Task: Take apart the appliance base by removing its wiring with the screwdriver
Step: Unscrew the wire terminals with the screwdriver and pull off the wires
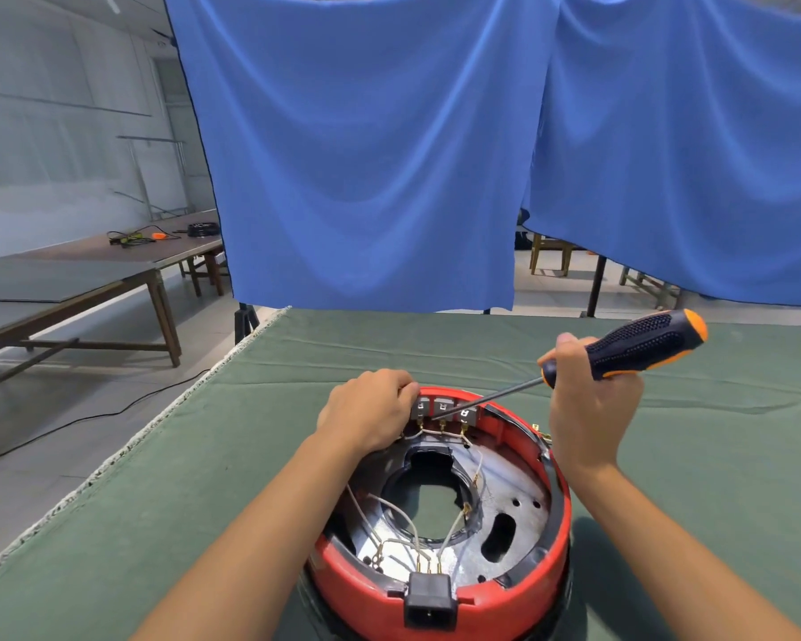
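On the green-covered counter, close to its near edge, sits the red appliance base, open side up. The left hand grips the base's far rim by the grey switch blocks. The right hand clamps the screwdriver; its shaft slants down-left, the tip touching the middle block. White wiring runs just below.
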Action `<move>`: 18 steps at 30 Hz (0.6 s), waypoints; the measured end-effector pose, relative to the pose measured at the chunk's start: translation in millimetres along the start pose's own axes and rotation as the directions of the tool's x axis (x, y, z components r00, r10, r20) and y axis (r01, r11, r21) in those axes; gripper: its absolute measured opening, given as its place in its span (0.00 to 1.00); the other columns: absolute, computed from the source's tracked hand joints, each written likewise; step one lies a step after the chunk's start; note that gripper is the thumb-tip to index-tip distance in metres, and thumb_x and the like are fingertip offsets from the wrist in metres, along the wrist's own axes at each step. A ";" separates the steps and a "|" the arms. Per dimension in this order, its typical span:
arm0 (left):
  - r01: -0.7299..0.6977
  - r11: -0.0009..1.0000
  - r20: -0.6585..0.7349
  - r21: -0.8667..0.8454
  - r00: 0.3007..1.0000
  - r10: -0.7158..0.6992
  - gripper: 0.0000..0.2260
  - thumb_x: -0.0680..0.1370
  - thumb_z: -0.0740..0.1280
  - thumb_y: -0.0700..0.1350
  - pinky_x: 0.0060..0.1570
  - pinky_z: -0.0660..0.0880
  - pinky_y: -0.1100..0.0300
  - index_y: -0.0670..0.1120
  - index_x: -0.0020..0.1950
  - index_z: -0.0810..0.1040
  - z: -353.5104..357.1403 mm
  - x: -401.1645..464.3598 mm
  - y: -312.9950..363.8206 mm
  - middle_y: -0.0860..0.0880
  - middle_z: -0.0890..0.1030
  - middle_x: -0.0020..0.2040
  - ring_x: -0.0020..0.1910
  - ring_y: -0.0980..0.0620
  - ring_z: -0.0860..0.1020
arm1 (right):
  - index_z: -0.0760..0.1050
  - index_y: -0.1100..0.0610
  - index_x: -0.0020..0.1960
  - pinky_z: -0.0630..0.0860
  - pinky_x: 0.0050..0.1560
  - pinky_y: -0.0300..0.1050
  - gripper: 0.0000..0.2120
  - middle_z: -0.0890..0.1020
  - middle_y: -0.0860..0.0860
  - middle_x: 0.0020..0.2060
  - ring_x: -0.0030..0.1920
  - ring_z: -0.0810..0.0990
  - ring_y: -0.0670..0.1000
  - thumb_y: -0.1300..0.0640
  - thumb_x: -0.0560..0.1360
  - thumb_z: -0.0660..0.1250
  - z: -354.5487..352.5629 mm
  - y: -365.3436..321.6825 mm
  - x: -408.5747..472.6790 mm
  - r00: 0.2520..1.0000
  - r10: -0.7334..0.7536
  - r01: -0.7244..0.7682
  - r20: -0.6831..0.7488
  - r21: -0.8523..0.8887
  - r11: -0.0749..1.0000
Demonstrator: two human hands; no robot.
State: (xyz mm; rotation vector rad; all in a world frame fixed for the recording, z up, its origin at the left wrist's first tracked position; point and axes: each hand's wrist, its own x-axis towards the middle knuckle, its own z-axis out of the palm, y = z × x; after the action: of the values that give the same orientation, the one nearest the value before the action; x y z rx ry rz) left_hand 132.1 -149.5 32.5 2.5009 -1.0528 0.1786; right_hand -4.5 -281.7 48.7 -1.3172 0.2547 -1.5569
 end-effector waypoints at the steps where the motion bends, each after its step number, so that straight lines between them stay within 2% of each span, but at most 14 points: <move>1: 0.000 1.000 -0.005 -0.001 1.000 0.000 0.13 0.80 0.54 0.54 0.43 0.67 0.54 0.54 0.50 0.77 -0.1 0.0 0.3 0.50 0.82 0.50 0.51 0.44 0.77 | 0.71 0.60 0.27 0.69 0.31 0.31 0.13 0.74 0.43 0.21 0.25 0.71 0.41 0.60 0.70 0.63 0.2 -0.6 0.0 1.000 0.002 -0.002 -0.002 0.004 1.000; 6: 0.011 1.000 -0.012 -0.011 1.000 -0.011 0.13 0.80 0.54 0.55 0.43 0.66 0.55 0.55 0.51 0.78 -0.4 0.5 1.5 0.50 0.81 0.51 0.51 0.44 0.77 | 0.72 0.60 0.27 0.69 0.31 0.31 0.12 0.74 0.43 0.20 0.25 0.72 0.41 0.60 0.69 0.63 0.9 -1.3 3.6 0.999 0.017 -0.015 -0.039 0.033 0.999; 10: 0.019 1.000 0.007 -0.020 1.000 -0.019 0.12 0.80 0.54 0.54 0.43 0.66 0.55 0.55 0.50 0.77 -1.5 0.5 2.4 0.51 0.81 0.49 0.50 0.44 0.77 | 0.71 0.59 0.27 0.69 0.30 0.32 0.13 0.73 0.43 0.20 0.25 0.71 0.41 0.61 0.69 0.63 2.4 -2.3 0.5 1.000 0.010 -0.010 -0.002 0.016 1.000; 15: 0.034 0.999 0.033 -0.021 0.999 -0.034 0.11 0.80 0.55 0.54 0.43 0.66 0.55 0.55 0.43 0.74 -3.5 -0.2 2.6 0.50 0.81 0.47 0.49 0.44 0.77 | 0.69 0.66 0.27 0.67 0.30 0.31 0.17 0.72 0.44 0.21 0.24 0.70 0.41 0.52 0.64 0.63 8.1 -8.4 -2.9 0.997 -0.027 0.028 0.073 -0.018 0.999; 18: 0.040 0.999 0.043 -0.026 0.998 -0.039 0.11 0.80 0.55 0.54 0.43 0.67 0.54 0.55 0.43 0.74 -4.0 0.1 2.6 0.50 0.81 0.46 0.48 0.44 0.77 | 0.66 0.64 0.26 0.67 0.29 0.32 0.17 0.70 0.46 0.21 0.24 0.68 0.41 0.50 0.63 0.62 13.0 -14.0 -1.3 0.993 -0.044 0.053 0.112 -0.075 0.996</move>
State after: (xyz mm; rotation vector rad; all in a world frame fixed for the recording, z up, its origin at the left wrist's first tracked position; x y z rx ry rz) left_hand 130.5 -149.5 37.0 2.5094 -1.0148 0.0996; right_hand -1.8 -268.9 62.7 -1.4750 0.2167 -1.5214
